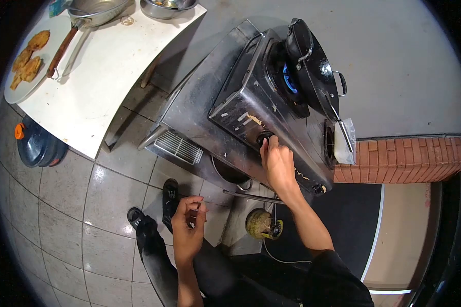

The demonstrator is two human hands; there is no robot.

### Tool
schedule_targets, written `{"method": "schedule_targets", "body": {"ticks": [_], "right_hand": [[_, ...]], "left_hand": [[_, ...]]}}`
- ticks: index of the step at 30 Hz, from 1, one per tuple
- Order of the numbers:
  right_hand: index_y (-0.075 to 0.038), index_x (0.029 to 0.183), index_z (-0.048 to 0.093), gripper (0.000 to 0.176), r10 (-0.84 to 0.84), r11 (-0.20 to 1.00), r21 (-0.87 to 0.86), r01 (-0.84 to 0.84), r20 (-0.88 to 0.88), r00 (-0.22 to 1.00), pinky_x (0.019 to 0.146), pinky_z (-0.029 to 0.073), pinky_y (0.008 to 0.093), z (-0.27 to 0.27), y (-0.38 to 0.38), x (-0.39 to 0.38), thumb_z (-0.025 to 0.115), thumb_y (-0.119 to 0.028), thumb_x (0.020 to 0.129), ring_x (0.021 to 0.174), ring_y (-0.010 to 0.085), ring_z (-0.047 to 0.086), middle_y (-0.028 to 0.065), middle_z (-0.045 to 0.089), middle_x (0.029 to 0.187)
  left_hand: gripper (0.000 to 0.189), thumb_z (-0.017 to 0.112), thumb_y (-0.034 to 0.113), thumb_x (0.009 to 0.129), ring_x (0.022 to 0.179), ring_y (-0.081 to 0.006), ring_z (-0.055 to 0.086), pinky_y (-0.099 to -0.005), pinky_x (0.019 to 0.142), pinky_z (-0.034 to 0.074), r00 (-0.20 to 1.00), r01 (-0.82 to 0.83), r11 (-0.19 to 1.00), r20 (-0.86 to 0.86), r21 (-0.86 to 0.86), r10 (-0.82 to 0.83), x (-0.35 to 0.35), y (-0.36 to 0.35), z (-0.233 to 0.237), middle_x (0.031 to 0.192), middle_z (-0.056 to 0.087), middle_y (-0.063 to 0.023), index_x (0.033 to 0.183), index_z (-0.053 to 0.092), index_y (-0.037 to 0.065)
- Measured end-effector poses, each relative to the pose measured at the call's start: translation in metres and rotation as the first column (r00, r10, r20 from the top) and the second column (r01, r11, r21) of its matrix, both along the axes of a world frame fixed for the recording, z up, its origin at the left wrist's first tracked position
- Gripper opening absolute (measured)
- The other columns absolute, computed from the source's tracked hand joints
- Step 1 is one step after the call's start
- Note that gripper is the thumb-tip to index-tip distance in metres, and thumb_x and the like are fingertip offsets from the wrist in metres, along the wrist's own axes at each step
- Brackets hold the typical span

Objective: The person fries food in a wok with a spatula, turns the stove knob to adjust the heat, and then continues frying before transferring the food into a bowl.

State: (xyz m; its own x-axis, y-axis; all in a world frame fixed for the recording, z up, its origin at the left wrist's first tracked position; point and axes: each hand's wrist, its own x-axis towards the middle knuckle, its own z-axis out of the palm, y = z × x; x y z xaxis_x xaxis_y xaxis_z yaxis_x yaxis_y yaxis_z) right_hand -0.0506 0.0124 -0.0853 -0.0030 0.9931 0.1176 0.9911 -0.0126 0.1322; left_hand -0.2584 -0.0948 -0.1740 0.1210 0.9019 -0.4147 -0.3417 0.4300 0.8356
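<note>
My right hand [278, 162] grips a black control knob [264, 137] on the front of a metal gas stove [251, 102], fingers and thumb closed around it. Above the stove's far burner, where a blue flame [289, 78] burns, sits a black wok [315, 66], which looks tilted from this angle. A utensil with a metal handle [344, 134] rests at the wok's rim. My left hand [188, 225] hangs in the air over the floor, fingers loosely curled and apart from the thumb, with nothing visible in it.
On the left, a white table [102, 77] holds a plate [51, 36] of fried pieces [28, 69], a frying pan [100, 11] and a metal bowl [168, 7]. A gas cylinder [259, 223] stands under the stove. A plastic bag [346, 143] lies by the stove's right end.
</note>
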Motion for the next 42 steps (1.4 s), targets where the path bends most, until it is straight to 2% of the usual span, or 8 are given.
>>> {"method": "schedule_targets", "body": {"ticks": [9, 12, 18, 20, 24, 27, 32, 42], "right_hand": [[0.003, 0.076, 0.048, 0.018, -0.003, 1.000, 0.001, 0.003, -0.023, 1.000, 0.047, 0.044, 0.0471, 0.0019, 0.0002, -0.0010, 0.056, -0.005, 0.090, 0.058, 0.0442, 0.059, 0.0256, 0.057, 0.060], [0.004, 0.079, 0.048, 0.022, 0.029, 0.999, -0.016, -0.029, 0.012, 1.000, 0.046, 0.049, 0.0473, 0.0021, 0.0006, 0.0000, 0.052, -0.011, 0.094, 0.054, 0.0430, 0.061, 0.0268, 0.058, 0.059], [0.004, 0.078, 0.048, 0.022, 0.035, 0.999, -0.010, -0.035, 0.020, 0.999, 0.045, 0.050, 0.0461, 0.0023, 0.0000, -0.0009, 0.052, -0.010, 0.093, 0.053, 0.0418, 0.061, 0.0257, 0.058, 0.058], [0.003, 0.076, 0.048, 0.018, 0.012, 1.000, 0.010, -0.012, -0.047, 0.999, 0.048, 0.044, 0.0481, 0.0015, 0.0003, -0.0012, 0.056, -0.005, 0.090, 0.057, 0.0445, 0.059, 0.0250, 0.057, 0.058], [0.003, 0.076, 0.048, 0.018, 0.016, 1.000, 0.019, -0.015, -0.036, 0.999, 0.048, 0.044, 0.0484, 0.0002, 0.0006, -0.0001, 0.056, -0.005, 0.090, 0.057, 0.0446, 0.059, 0.0251, 0.057, 0.058], [0.003, 0.076, 0.048, 0.019, 0.013, 1.000, 0.006, -0.012, -0.032, 0.999, 0.048, 0.044, 0.0487, 0.0010, 0.0005, -0.0006, 0.056, -0.006, 0.090, 0.057, 0.0449, 0.058, 0.0257, 0.057, 0.058], [0.005, 0.077, 0.048, 0.023, 0.007, 1.000, -0.016, -0.007, -0.016, 1.000, 0.045, 0.048, 0.0481, 0.0037, 0.0014, -0.0020, 0.052, -0.011, 0.094, 0.053, 0.0439, 0.060, 0.0266, 0.057, 0.057], [0.004, 0.077, 0.048, 0.023, 0.005, 1.000, -0.013, -0.005, -0.007, 1.000, 0.045, 0.049, 0.0483, 0.0033, 0.0016, -0.0018, 0.052, -0.011, 0.094, 0.053, 0.0444, 0.060, 0.0268, 0.056, 0.057]], "left_hand": [[0.018, 0.060, 0.018, 0.094, 0.070, -0.0090, 0.056, -0.0246, 0.066, 0.046, 0.999, 0.040, 0.999, 0.037, -0.003, -0.040, 0.0001, -0.0003, 0.0002, 0.083, 0.068, -0.0058, 0.102, 0.060, 0.003], [0.018, 0.060, 0.019, 0.094, 0.071, -0.0092, 0.057, -0.0251, 0.066, 0.047, 0.998, 0.044, 0.999, 0.039, 0.008, -0.045, 0.0004, -0.0002, 0.0005, 0.083, 0.068, -0.0056, 0.102, 0.060, 0.002], [0.018, 0.060, 0.018, 0.094, 0.071, -0.0091, 0.057, -0.0253, 0.067, 0.047, 0.997, 0.055, 0.998, 0.049, 0.010, -0.056, -0.0002, -0.0007, -0.0008, 0.083, 0.067, -0.0052, 0.103, 0.061, 0.003], [0.017, 0.060, 0.018, 0.094, 0.071, -0.0091, 0.057, -0.0253, 0.066, 0.047, 0.997, 0.048, 0.999, 0.052, 0.006, -0.048, 0.0004, -0.0015, -0.0025, 0.083, 0.068, -0.0053, 0.102, 0.061, 0.002], [0.015, 0.061, 0.016, 0.093, 0.066, -0.0080, 0.058, -0.0212, 0.059, 0.044, 1.000, 0.019, 0.999, 0.018, 0.049, -0.020, 0.0006, -0.0011, -0.0024, 0.082, 0.069, -0.0043, 0.096, 0.063, 0.001], [0.016, 0.060, 0.016, 0.094, 0.069, -0.0097, 0.058, -0.0255, 0.065, 0.048, 0.999, 0.030, 0.999, 0.024, 0.037, -0.031, -0.0008, -0.0002, 0.0000, 0.082, 0.069, -0.0072, 0.096, 0.063, 0.001], [0.015, 0.060, 0.015, 0.094, 0.068, -0.0098, 0.058, -0.0253, 0.064, 0.048, 0.999, 0.038, 0.998, 0.023, 0.049, -0.040, -0.0010, 0.0005, 0.0001, 0.081, 0.070, -0.0073, 0.094, 0.062, 0.000], [0.014, 0.059, 0.015, 0.094, 0.067, -0.0095, 0.058, -0.0250, 0.064, 0.048, 0.999, 0.029, 0.998, 0.032, 0.060, -0.031, -0.0004, -0.0007, -0.0028, 0.081, 0.070, -0.0071, 0.092, 0.061, 0.001]]}}
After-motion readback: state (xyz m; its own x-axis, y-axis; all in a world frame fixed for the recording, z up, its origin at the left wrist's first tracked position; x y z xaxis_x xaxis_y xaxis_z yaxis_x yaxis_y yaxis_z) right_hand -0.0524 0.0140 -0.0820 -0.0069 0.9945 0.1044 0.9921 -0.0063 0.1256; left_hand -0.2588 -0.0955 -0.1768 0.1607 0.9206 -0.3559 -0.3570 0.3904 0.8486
